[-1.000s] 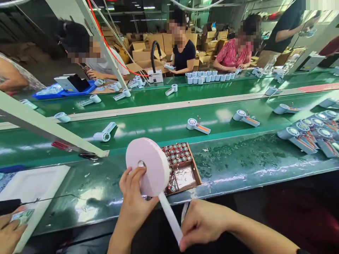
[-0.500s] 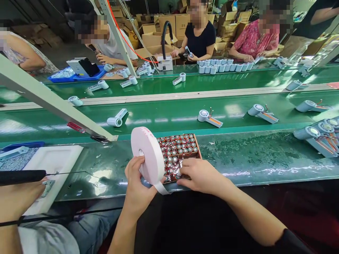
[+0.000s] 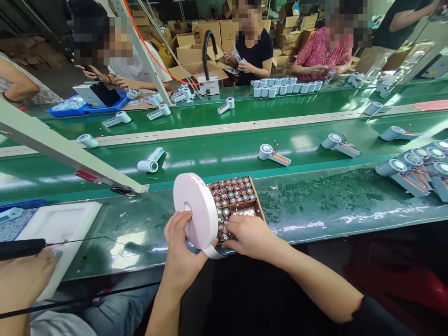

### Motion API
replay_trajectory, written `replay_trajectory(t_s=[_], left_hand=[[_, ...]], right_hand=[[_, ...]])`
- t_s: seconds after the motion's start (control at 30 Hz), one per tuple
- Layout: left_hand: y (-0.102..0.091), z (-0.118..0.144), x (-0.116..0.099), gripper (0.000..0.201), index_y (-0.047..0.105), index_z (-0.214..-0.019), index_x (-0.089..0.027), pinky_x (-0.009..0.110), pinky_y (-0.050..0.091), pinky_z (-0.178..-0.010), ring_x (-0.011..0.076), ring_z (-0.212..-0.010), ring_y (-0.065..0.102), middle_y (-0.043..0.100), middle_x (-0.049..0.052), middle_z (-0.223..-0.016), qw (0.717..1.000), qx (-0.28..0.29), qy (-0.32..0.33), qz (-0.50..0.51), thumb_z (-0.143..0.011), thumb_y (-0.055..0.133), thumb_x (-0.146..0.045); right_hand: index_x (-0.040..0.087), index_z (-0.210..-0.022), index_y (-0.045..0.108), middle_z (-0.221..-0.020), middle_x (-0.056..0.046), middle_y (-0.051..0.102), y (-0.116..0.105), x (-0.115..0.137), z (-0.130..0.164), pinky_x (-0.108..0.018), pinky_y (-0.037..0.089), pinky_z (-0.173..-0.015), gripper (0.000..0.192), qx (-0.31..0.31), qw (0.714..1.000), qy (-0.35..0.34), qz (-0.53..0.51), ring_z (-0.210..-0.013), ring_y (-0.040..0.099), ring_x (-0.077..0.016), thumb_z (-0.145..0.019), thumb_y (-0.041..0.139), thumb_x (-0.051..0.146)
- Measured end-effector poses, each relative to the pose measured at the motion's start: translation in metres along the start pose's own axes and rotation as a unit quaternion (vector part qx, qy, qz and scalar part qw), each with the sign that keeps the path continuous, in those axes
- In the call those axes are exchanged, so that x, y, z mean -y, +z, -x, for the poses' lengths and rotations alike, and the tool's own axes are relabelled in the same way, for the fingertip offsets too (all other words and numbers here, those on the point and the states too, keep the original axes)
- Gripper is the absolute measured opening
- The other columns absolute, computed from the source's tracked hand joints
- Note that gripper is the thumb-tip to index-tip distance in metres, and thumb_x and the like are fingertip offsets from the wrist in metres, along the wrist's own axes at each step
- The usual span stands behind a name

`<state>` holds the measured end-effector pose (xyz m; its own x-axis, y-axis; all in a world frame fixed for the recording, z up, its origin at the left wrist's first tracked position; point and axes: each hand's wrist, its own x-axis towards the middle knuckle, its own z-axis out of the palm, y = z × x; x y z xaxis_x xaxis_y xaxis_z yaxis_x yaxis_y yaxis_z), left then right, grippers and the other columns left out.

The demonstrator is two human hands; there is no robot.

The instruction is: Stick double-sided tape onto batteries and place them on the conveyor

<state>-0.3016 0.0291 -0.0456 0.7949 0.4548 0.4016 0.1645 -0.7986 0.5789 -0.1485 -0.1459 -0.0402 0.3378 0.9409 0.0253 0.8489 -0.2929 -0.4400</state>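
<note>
Two hands work at the near edge of the green bench (image 3: 315,210), and we take the cardboard tray (image 3: 261,207) of small batteries (image 3: 234,191) as our landmark. Our left hand (image 3: 182,252) grips a thick pink roll of foam tape (image 3: 196,214), held upright on its edge just left of the tray and touching its near-left corner; fingers curl over the roll's core hole. A short free tail (image 3: 213,252) hangs from the bottom of the roll, below the tray's near edge. Our right hand (image 3: 248,235) rests on the tray's near row, fingertips pressed down among the cells — whether it pinches one or only touches, we cannot tell.

Risks, as we judge them: the tacky tail could catch on a battery top and lift or topple cells out of their packed rows; the roll, balanced on its rim, could lean onto the tray.

Materials: the roll looks soft and matte, a broad disc with a small bore. The cells are little cylinders with reddish wraps and shiny metal caps, packed tight except for a bare patch near the tray's front. The bench's plastic cover is glossy and wrinkled. Beyond the tray, on the conveyor belt (image 3: 217,156), lie white plastic fan bodies (image 3: 273,154) with round heads.
</note>
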Motion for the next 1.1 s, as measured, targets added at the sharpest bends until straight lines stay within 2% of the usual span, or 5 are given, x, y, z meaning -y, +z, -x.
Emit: replay_trajectory(t_s=[0.17,0.33,0.47,0.63,1.1], left_hand=[[-0.004,0.003,0.002,0.076,0.04,-0.145,-0.028,0.053,0.045,-0.114,0.0331,-0.142,0.041,0.042,0.013,-0.148,1.0,0.009,0.002,0.007,-0.081,0.079,-0.042],[-0.001,0.003,0.001,0.075,0.042,-0.143,-0.028,0.053,0.044,-0.115,0.0333,-0.141,0.042,0.046,0.013,-0.145,1.0,0.009,0.005,-0.007,-0.08,0.08,-0.044],[0.0,-0.001,-0.002,0.078,0.041,-0.145,-0.028,0.054,0.042,-0.116,0.0341,-0.14,0.043,0.048,0.012,-0.144,1.0,0.002,0.022,-0.021,-0.079,0.08,-0.043],[0.005,-0.003,-0.003,0.074,0.042,-0.147,-0.028,0.062,0.033,-0.119,0.04,-0.14,0.042,0.057,0.013,-0.136,0.985,0.0,0.145,-0.091,-0.08,0.074,-0.027],[0.034,0.0,-0.029,0.064,0.049,-0.149,-0.029,0.053,0.041,-0.113,0.0308,-0.127,0.06,0.067,0.008,-0.136,0.959,0.006,0.24,-0.152,-0.089,0.067,-0.018]], right_hand=[[0.018,-0.069,0.054,-0.069,0.006,0.052,-0.016,-0.022,0.01,-0.024,0.037,-0.06,0.035,-0.078,0.976,0.005,-0.204,-0.066,0.054,-0.0116,-0.092,0.081,0.022],[0.019,-0.083,0.063,-0.101,-0.004,0.066,-0.032,-0.029,0.016,-0.031,0.049,-0.087,0.021,-0.137,0.939,-0.072,-0.307,-0.098,0.064,-0.0187,-0.099,0.072,0.029],[0.024,-0.1,0.057,-0.107,-0.006,0.075,-0.037,-0.024,0.019,-0.046,0.054,-0.096,0.02,-0.295,0.821,-0.096,-0.479,-0.106,0.07,-0.0239,-0.107,0.061,0.042],[0.027,-0.105,0.048,-0.082,0.003,0.073,-0.058,-0.013,0.024,-0.027,0.057,-0.056,0.014,-0.469,0.689,-0.095,-0.544,-0.064,0.07,-0.0158,-0.109,0.059,0.034],[0.025,-0.118,0.053,-0.105,-0.004,0.05,-0.045,-0.023,0.029,-0.031,0.044,-0.067,0.039,-0.458,0.767,0.029,-0.449,-0.08,0.049,-0.0177,-0.109,0.041,0.062]])
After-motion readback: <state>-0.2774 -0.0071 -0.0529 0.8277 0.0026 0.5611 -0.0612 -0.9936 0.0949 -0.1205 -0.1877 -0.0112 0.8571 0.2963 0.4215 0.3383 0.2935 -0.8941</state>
